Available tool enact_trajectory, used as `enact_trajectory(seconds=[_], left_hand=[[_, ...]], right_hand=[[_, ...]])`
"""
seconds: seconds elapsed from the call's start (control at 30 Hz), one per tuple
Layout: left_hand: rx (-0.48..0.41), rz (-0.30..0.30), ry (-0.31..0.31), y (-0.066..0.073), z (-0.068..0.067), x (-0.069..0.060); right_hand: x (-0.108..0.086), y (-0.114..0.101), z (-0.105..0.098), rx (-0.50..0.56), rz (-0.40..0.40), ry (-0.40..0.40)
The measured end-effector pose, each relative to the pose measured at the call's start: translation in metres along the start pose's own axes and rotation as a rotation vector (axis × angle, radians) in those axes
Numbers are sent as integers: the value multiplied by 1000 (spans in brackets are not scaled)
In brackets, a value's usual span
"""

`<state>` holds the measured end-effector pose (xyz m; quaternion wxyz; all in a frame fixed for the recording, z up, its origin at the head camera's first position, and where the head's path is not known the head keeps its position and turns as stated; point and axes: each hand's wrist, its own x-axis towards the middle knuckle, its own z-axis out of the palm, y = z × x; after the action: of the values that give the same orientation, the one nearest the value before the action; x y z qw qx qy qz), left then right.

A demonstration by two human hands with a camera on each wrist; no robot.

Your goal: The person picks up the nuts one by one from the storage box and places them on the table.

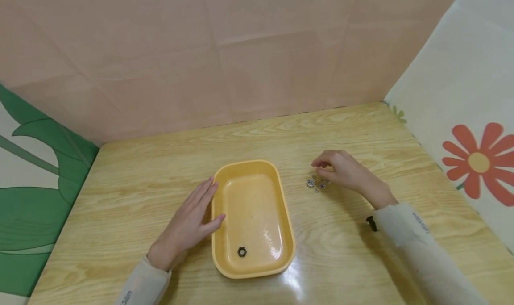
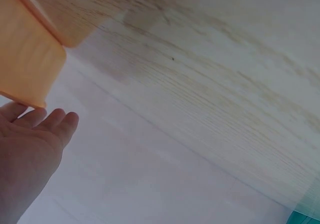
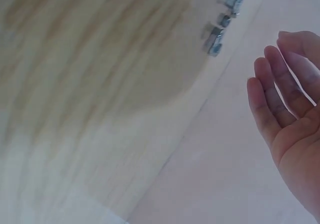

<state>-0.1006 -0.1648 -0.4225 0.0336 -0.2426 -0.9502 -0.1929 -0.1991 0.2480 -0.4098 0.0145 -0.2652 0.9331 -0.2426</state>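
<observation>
A yellow tray [image 1: 287, 215] sits on the table with one dark hex nut [image 1: 242, 252] near its front end. My left hand [image 1: 186, 222] rests on the tray's left rim, fingers straight and thumb reaching over the edge. In the left wrist view, the fingertips of that hand [image 2: 32, 144] touch the tray's edge [image 2: 30, 73]. To the right of the tray lies a small group of silvery nuts [image 1: 311, 183] of differing sizes. Above them hovers my right hand [image 1: 343, 171], its fingers loosely bent. The right wrist view shows that hand [image 3: 295, 108] holding nothing, apart from the nuts [image 3: 216, 41].
The wood-grain table [image 1: 160, 162] runs back to a pinkish wall covering [image 1: 160, 64]. On the right stands a white panel with a red flower [image 1: 478, 162]; green leaf prints [image 1: 28, 211] are at the left. A dark item [image 1: 371, 223] shows by the right cuff.
</observation>
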Motion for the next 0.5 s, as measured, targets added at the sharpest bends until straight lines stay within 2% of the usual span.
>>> enact_trajectory(seconds=[0.23, 0.5], left_hand=[[-2, -3, -3, 0, 0, 0], [6, 1, 3, -1, 1, 0]], right_hand=[[2, -13, 0, -13, -36, -4], [3, -25, 2, 34, -95, 27]])
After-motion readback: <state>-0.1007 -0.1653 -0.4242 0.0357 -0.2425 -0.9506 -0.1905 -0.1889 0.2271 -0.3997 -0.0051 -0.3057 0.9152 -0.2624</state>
